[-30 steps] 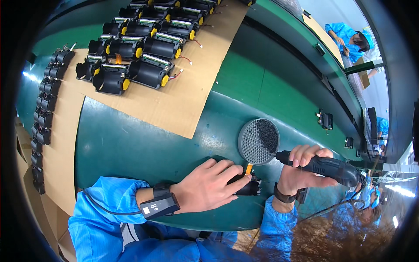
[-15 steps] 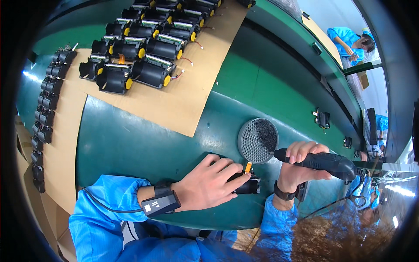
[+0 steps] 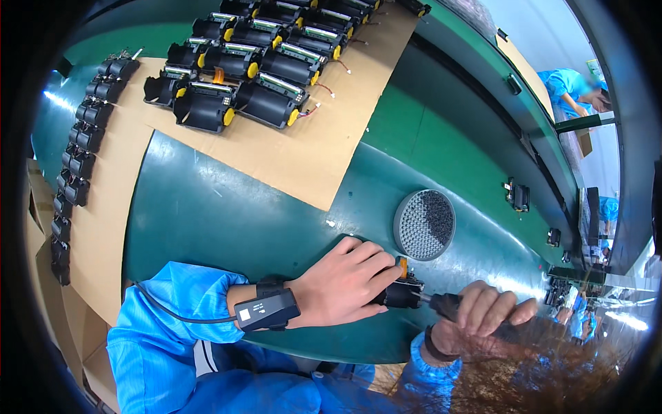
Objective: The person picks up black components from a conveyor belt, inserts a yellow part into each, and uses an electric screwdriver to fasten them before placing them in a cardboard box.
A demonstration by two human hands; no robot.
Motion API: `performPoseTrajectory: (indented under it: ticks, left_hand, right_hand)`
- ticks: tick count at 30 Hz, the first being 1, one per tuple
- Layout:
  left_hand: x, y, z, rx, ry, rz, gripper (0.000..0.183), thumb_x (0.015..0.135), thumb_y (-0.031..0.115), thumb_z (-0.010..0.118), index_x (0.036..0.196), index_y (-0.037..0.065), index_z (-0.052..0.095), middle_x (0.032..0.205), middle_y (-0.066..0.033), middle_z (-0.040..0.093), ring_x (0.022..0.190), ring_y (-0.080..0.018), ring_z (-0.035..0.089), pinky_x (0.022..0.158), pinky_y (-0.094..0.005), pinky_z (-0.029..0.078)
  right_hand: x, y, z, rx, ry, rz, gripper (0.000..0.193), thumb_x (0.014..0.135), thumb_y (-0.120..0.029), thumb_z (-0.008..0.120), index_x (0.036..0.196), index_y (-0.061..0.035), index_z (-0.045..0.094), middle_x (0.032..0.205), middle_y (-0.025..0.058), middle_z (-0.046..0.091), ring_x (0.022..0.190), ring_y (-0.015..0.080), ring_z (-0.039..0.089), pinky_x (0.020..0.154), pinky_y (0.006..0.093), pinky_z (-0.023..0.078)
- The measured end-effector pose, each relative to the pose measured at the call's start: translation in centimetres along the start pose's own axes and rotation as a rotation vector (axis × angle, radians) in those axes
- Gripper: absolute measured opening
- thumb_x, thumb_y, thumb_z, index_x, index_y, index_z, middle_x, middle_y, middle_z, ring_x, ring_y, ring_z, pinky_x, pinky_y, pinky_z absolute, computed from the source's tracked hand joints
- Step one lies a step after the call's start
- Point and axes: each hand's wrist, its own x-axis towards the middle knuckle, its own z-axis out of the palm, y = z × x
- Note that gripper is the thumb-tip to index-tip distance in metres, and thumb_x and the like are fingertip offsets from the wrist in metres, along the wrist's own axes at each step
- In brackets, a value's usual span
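Note:
My left hand point(image 3: 348, 283) is closed around a small black plastic assembly point(image 3: 401, 297) on the green bench, and covers its left part. An orange flat ribbon cable point(image 3: 403, 266) sticks up from the assembly by my fingertips. My right hand point(image 3: 486, 310) grips a black electric screwdriver point(image 3: 447, 306), tipped to point left. Its bit meets the right end of the assembly; whether it sits in a screw I cannot tell. Just beyond stands a round grey dish point(image 3: 400, 238) with a dimpled bottom, holding a heap of tiny dark screws point(image 3: 438, 212) on its right side.
Rows of black modules point(image 3: 207, 110) with yellow gears lie on a cardboard sheet point(image 3: 303, 183) at the back left. Smaller black parts point(image 3: 81, 164) line the far left. More units point(image 3: 518, 196) rest on the right-hand strip. A person in blue point(image 3: 569, 90) sits beyond.
The screwdriver has come down from beside the dish to the assembly's right end. My left hand keeps its hold on the assembly. The whole view has shifted slightly.

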Motion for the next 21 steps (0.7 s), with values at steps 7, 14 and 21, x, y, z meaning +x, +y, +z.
performPoseTrajectory:
  ticks: [7, 14, 21]
  left_hand:
    - [0.1, 0.1, 0.0, -0.012, 0.010, -0.013, 0.063, 0.085, 0.040, 0.080, 0.134, 0.004, 0.062, 0.125, -0.0076, 0.057, 0.123, -0.0261, 0.053, 0.103, -0.0434, 0.041]
    - [-0.2, 0.0, 0.1, -0.015, 0.011, -0.019, 0.063, 0.084, 0.039, 0.080, 0.134, 0.005, 0.063, 0.125, -0.0072, 0.057, 0.123, -0.0257, 0.053, 0.102, -0.0431, 0.041]
    - [-0.1, 0.0, 0.2, -0.017, 0.010, -0.020, 0.062, 0.084, 0.039, 0.080, 0.134, 0.006, 0.063, 0.126, -0.0073, 0.057, 0.124, -0.0254, 0.053, 0.103, -0.0430, 0.041]
  right_hand:
    - [-1.2, 2.1, -0.5, -0.060, -0.108, 0.021, 0.072, 0.093, -0.078, 0.056, 0.100, -0.0067, 0.046, 0.065, 0.0065, 0.055, 0.048, 0.0179, 0.055, 0.044, 0.0332, 0.050]
    - [-1.8, 2.9, -0.4, -0.069, -0.099, 0.055, 0.077, 0.091, -0.082, 0.055, 0.103, -0.0057, 0.048, 0.067, 0.0058, 0.056, 0.048, 0.0173, 0.055, 0.044, 0.0340, 0.051]
    - [-1.5, 2.9, 0.0, -0.122, -0.115, 0.089, 0.072, 0.092, -0.079, 0.057, 0.104, -0.0083, 0.048, 0.066, 0.0046, 0.053, 0.049, 0.0168, 0.054, 0.043, 0.0309, 0.048]
